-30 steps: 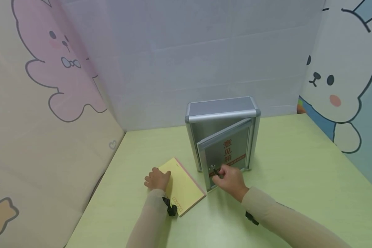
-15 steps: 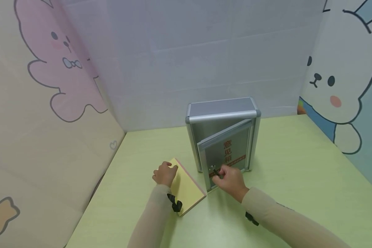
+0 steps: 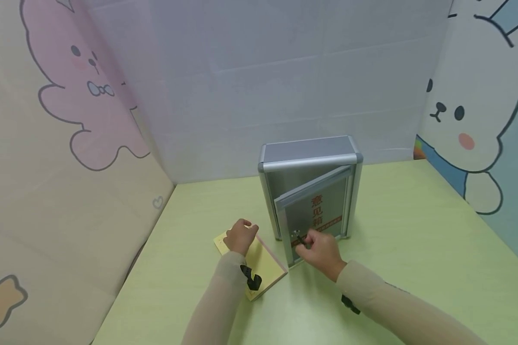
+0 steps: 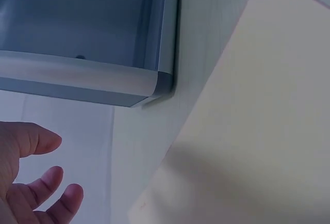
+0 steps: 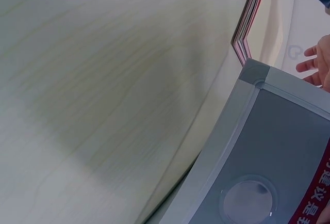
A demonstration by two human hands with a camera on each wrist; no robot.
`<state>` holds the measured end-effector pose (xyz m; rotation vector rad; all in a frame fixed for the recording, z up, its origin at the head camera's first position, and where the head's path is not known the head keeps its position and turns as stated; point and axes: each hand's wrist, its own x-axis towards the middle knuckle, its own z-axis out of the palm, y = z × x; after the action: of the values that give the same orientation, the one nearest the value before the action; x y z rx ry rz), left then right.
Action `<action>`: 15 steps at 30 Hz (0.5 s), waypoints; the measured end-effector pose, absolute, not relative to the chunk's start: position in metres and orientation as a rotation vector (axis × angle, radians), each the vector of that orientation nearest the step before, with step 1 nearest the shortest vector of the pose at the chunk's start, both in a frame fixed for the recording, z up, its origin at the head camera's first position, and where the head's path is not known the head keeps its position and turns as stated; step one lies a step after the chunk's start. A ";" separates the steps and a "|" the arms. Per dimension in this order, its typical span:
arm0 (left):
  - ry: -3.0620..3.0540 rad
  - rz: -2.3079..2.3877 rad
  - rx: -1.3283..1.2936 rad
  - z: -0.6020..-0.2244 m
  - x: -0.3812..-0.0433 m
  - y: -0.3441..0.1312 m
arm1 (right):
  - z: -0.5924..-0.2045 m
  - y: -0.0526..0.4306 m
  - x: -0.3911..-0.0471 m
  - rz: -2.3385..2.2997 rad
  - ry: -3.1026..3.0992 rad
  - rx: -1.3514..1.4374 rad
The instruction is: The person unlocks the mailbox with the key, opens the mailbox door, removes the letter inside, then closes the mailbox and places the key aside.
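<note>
A silver-grey metal suggestion box (image 3: 311, 152) stands upright at the back. Its front door (image 3: 331, 194), with red characters, is ajar, swung out on the right side. My right hand (image 3: 321, 251) pinches a small dark key (image 3: 301, 238) at the lock near the door's free edge. A stack of yellow envelopes (image 3: 265, 266) lies flat to the left of the door. Above the stack's far end hovers my left hand (image 3: 241, 237), fingers loosely bent and holding nothing. In the left wrist view, that hand (image 4: 38, 182) is apart from both the envelopes (image 4: 247, 121) and the box (image 4: 77, 74).
The pale green table (image 3: 397, 230) carries the box and the stack. A white cloth wall (image 3: 241, 86) rises behind, and printed cloth walls (image 3: 82, 96) stand at the sides. The door's lower free corner comes close to the envelopes.
My left hand has moved right and away from me, from the stack's left edge to over its far end, baring the far left corner. The right hand, door and box have stayed put.
</note>
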<state>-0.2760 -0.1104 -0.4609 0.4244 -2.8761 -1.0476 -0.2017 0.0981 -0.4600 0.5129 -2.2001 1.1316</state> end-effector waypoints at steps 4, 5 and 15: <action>-2.891 -1.030 0.411 -0.461 -0.277 -0.106 | -0.461 0.098 -0.203 1.110 -2.194 0.526; -2.894 -1.027 0.410 -0.461 -0.278 -0.105 | -0.461 0.098 -0.203 1.108 -2.198 0.528; -2.697 -1.258 0.016 -0.459 -0.284 -0.097 | -0.458 0.097 -0.202 1.125 -2.204 0.523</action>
<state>-0.2840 -0.0969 -0.4594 0.0157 -2.6967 -1.2578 -0.2022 0.0972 -0.4578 0.5232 -2.2040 1.1252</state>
